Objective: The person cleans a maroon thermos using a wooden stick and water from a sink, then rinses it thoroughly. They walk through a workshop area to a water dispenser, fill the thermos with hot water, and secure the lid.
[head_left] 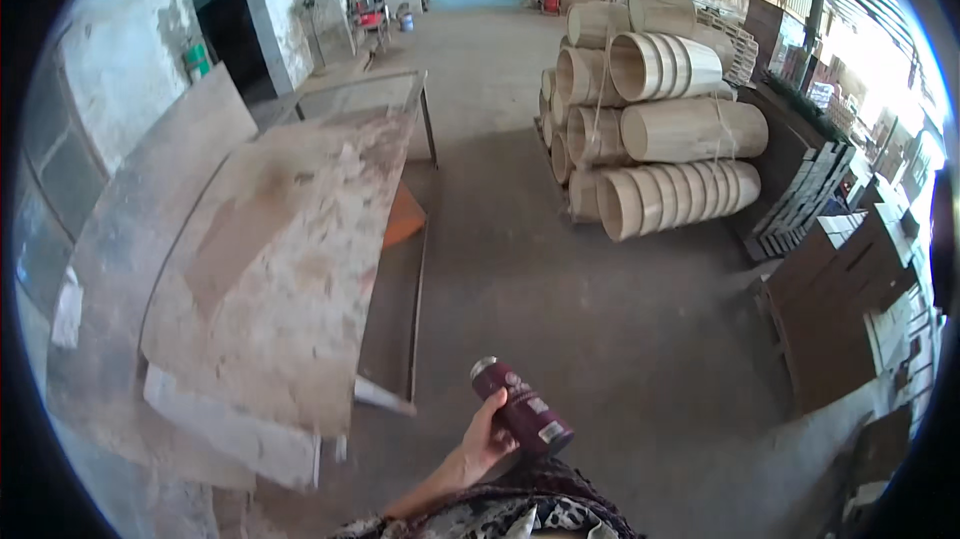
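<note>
My left hand [485,444] comes in from the lower edge and is closed around a maroon cylindrical bottle [530,414]. The bottle has a silver-coloured top and pale printed patches on its side. It leans, with its top toward the upper left and its base toward the lower right. My thumb lies along its side, while the other fingers are mostly hidden. Just behind its base is the dark patterned cloth of my clothing [540,499]. My right hand is out of view.
A worn wooden table [300,269] stands at the left, with a metal frame beneath. Tied stacks of pale wooden barrel-shaped tubs [690,129] sit at the right. Leaning boards [830,309] line the right side. Concrete floor [500,269] runs between them toward a bright far end.
</note>
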`<state>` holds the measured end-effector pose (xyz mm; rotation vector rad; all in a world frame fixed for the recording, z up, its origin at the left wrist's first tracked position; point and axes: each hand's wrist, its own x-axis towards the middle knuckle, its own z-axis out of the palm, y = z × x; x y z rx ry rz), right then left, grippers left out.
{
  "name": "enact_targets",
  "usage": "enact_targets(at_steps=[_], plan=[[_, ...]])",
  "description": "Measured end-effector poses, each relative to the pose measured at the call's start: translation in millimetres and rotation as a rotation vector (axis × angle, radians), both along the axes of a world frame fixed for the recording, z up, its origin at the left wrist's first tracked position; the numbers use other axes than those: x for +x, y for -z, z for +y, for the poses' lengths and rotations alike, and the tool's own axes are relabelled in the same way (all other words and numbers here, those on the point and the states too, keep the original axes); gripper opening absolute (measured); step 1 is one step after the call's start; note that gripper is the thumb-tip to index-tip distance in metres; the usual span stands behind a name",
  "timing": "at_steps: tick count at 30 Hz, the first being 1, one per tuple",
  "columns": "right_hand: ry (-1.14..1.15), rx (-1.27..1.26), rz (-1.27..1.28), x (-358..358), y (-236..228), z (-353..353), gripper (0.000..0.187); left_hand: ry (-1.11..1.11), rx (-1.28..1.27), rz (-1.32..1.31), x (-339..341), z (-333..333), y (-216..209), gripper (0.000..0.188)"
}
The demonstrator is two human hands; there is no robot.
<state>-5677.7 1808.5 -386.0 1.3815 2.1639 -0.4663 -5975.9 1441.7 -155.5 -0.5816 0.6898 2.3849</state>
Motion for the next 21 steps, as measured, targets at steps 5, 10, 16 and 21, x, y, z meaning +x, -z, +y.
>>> enact_targets(at_steps=[5, 10, 16, 21], plan=[[-0.166, 0.096, 0.153, -346, -23, 23, 0.046, -0.177, -0.182, 0.184, -107, -22, -17, 0.051], [-0.488, -0.157, 0.564, -673, -82, -18, 0.045, -0.349, 0.017, 0.041, -252, -44, 4, 0.047], [-0.362, -0.182, 0.392, -822, -40, -36, 0.049, -0.354, 0.065, 0.043, -447, -64, 10, 0.047], [-0.428, 0.041, -0.076, -775, 9, 5, 0.032, -0.295, 0.113, 0.155, -627, -69, -12, 0.043]])
